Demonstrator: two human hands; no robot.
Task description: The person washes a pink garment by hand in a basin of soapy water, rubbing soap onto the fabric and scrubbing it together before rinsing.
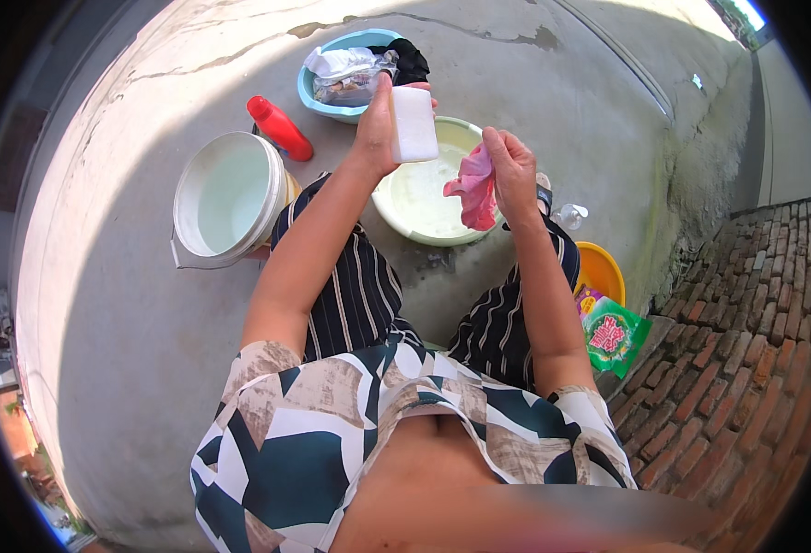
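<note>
A white rectangular block point(415, 124), perhaps soap or a sponge, rests in my left hand point(375, 135), with the fingers curled behind it. Pinched between the fingers of my right hand point(514, 169) is a crumpled pink cloth point(474, 190). Both hands are raised above a pale green basin point(405, 225) that holds cloudy, whitish water. The cloth hangs over the right part of this basin, apart from the block.
Left of the basin stand a white bucket point(187, 207) of water and a tilted red bottle point(280, 129). A blue basin point(306, 90) with clothes lies beyond. Rightward are a clear bottle point(570, 217), an orange basin point(602, 269), a green packet point(614, 337) and a brick wall point(716, 387).
</note>
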